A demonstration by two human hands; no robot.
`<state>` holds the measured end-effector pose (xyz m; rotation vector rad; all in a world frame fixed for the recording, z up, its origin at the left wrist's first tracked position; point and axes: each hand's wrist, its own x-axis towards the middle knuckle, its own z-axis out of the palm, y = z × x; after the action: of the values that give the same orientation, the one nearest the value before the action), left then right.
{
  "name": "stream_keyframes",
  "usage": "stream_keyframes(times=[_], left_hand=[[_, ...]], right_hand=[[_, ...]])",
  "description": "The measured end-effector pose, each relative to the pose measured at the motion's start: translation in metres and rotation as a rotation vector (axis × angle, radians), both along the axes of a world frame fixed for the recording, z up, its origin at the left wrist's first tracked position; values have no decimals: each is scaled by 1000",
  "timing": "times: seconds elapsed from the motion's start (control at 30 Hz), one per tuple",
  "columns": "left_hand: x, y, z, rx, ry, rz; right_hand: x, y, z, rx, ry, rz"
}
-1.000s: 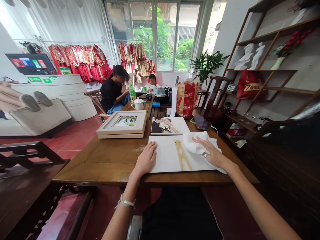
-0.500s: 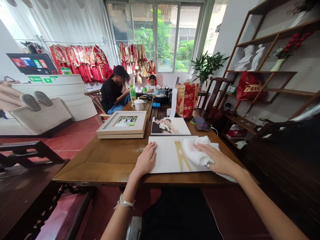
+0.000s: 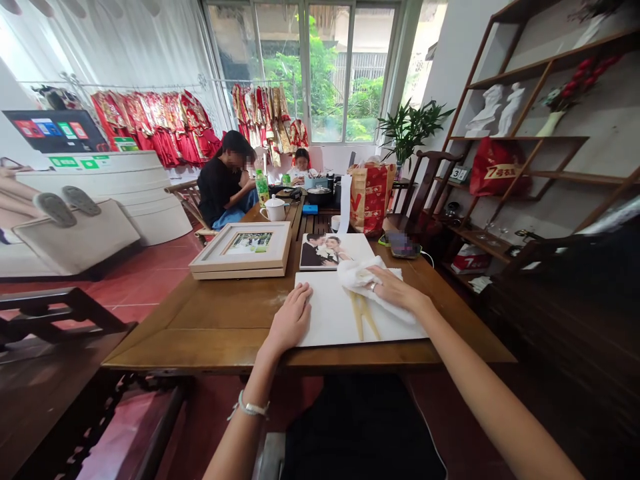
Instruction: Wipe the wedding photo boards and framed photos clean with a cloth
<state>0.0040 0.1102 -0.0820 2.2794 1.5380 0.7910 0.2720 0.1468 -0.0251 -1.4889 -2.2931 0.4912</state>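
Observation:
A white flat board (image 3: 326,313) lies near the table's front edge. My left hand (image 3: 291,319) rests on its left edge, fingers stretched out and holding nothing. My right hand (image 3: 397,290) grips a bunched white cloth (image 3: 356,272), pressed onto the upper right part of the board. Under the cloth, the top of a tan A-shaped stand piece (image 3: 359,319) is hidden; its two legs show on the board. Just beyond is a photo panel (image 3: 320,251) of a couple. The cloth overlaps that panel's lower right corner.
Framed pictures (image 3: 240,268) are stacked at the left of the wooden table (image 3: 200,333). Behind them stand a lidded white mug (image 3: 275,211) and a green bottle (image 3: 263,188). A red paper bag (image 3: 371,197) and a phone (image 3: 401,245) are at the right. Two people sit at the far end.
My right hand has moved left and away from me with the cloth, covering the top of the tan stand piece. My left hand has stayed on the board's edge.

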Motion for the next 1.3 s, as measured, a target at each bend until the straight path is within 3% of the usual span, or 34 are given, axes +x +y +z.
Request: stream_keyframes(times=[0.4,0.5,0.67,0.8,0.97,1.07,1.17,1.3], left_hand=[[1,-2,0,-2,-14,9],[0,-1,-1,3,-7,5],[1,0,-1,-4,2,5],[1,0,1,-16,11,6],[3,-3,4,-17,2,15],[4,-4,5,-21,-5,25],[3,-4,4,-32,4,30],[2,-2,2,-27,20,18]], right_hand=[[41,-33,-15,14,17,-239],[26,-25,-13,31,-2,-204],[-26,-13,-12,48,-57,-95],[-54,-29,-11,68,-186,25],[-40,-82,-7,112,-268,235],[-23,-102,-6,116,-238,249],[-12,-93,-7,111,-200,194],[-12,-48,-6,76,-198,71]])
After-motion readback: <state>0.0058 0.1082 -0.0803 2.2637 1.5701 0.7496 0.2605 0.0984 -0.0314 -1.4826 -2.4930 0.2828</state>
